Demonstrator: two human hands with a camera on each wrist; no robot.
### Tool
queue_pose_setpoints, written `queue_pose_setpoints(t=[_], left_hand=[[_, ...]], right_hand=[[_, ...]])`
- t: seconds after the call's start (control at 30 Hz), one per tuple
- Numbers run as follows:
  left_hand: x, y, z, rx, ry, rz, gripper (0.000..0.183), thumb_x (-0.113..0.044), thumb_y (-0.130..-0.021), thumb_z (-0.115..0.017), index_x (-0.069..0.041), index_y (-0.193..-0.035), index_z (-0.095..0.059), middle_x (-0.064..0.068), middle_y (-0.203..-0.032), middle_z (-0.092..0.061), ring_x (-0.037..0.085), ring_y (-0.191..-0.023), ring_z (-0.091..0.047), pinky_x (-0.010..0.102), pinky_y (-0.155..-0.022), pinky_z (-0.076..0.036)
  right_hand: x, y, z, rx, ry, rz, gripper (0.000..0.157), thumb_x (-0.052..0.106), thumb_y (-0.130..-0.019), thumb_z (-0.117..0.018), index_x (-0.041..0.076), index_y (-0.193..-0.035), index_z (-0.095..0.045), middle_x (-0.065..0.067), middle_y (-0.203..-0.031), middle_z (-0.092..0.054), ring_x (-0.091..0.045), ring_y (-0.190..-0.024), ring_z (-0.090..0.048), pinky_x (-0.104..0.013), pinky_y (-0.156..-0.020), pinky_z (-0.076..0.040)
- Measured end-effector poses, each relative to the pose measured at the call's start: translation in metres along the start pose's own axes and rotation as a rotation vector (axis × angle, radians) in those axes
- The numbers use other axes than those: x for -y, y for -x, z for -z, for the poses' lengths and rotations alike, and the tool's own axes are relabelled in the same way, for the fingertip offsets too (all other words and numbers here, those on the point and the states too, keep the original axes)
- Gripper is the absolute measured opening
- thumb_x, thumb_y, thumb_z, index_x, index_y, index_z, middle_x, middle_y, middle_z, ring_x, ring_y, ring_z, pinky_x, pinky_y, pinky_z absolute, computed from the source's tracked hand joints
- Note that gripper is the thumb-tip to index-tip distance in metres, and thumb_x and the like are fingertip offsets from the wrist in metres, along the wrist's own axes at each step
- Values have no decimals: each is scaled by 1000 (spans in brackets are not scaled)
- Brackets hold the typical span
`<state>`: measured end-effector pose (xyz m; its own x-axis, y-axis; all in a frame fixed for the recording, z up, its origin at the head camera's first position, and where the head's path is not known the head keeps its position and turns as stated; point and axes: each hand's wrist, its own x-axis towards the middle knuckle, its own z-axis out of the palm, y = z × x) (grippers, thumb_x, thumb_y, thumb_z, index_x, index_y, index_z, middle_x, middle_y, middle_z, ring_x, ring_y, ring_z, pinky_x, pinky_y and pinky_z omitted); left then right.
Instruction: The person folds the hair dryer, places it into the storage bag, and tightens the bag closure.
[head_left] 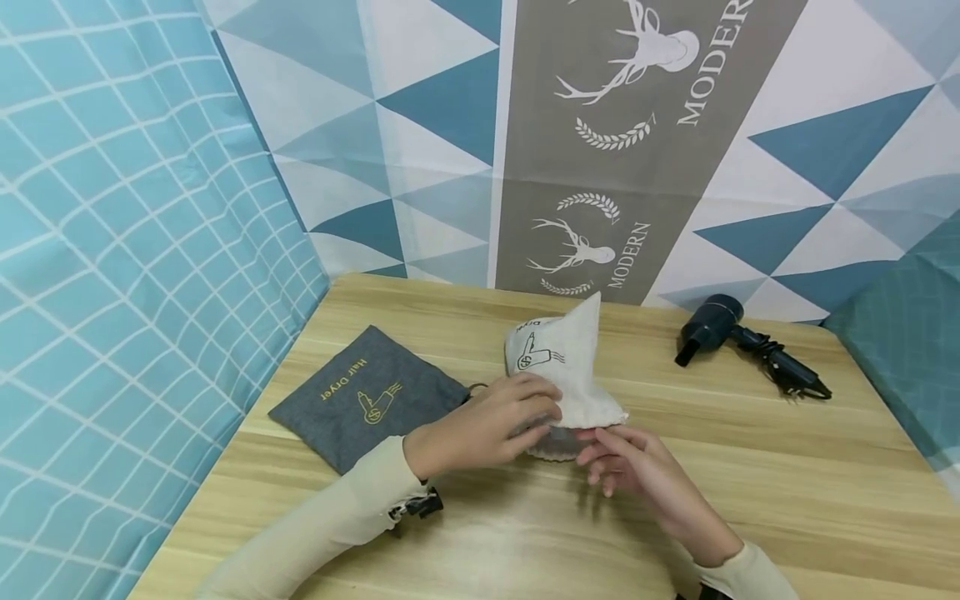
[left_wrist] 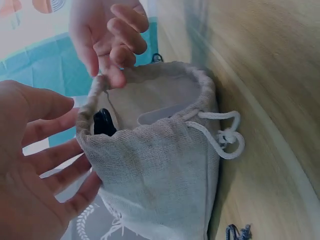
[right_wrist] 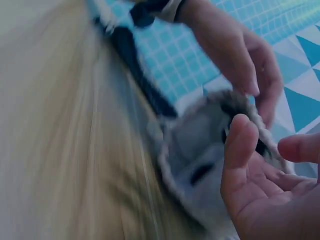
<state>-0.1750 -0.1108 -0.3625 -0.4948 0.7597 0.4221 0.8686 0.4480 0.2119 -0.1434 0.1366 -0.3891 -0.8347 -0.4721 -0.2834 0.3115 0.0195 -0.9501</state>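
Note:
A pale cloth drawstring bag (head_left: 573, 379) with a hair dryer drawing lies on the table, its mouth facing the person. Inside its mouth (left_wrist: 155, 92) a black piece (left_wrist: 104, 122) and a pale flat-edged thing (left_wrist: 160, 114) show; their kind cannot be told. My left hand (head_left: 487, 423) lies along the bag's side, fingers spread and touching the cloth, thumb apart. At the rim, my right hand (head_left: 637, 467) pinches the bag's edge between thumb and a finger, one fingertip inside the mouth (right_wrist: 197, 135). A white cord loop (left_wrist: 227, 135) hangs from the rim.
Left of the bag lies a flat dark grey pouch (head_left: 375, 396) lettered "Hair Dryer". At the back right is a dark hair dryer (head_left: 708, 323) with its handle and wound cord (head_left: 783, 367). Patterned cloth (head_left: 435, 142) hangs behind the wooden table (head_left: 750, 450).

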Motion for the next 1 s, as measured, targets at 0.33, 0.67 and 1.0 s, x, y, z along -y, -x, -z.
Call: queue_pose_setpoints(t=[0.33,0.67,1.0], left_hand=[[8,16,-15,14,-48,-1,12,-20,-88,-54,-16,-95,-63,-1,-111,-57,15,-113,-44,31,-97,-34],[10,31,-24,65,-23,36,10,-19,-88,-55,-16,-94,-63,-3,-105,-56,8,-100,-46,23,-86,-39],[38,57,-15,55,-326,374,16,-15,-85,-54,-8,-95,-64,3,-79,-55,16,-70,-53,30,-56,-47]], right_hand=[[-13,3,16,-384,353,182,38,28,-88,-57,3,-113,-45,-23,-89,-57,-27,-66,-61,-39,-53,-50],[-25,-10,15,-276,1079,478,42,13,-83,-65,21,-122,-53,5,-105,-55,0,-70,-51,-19,-57,-46],[-24,-12,21,-378,1155,392,17,18,-87,-60,20,-103,-61,8,-81,-62,1,-66,-54,-21,-57,-46]])
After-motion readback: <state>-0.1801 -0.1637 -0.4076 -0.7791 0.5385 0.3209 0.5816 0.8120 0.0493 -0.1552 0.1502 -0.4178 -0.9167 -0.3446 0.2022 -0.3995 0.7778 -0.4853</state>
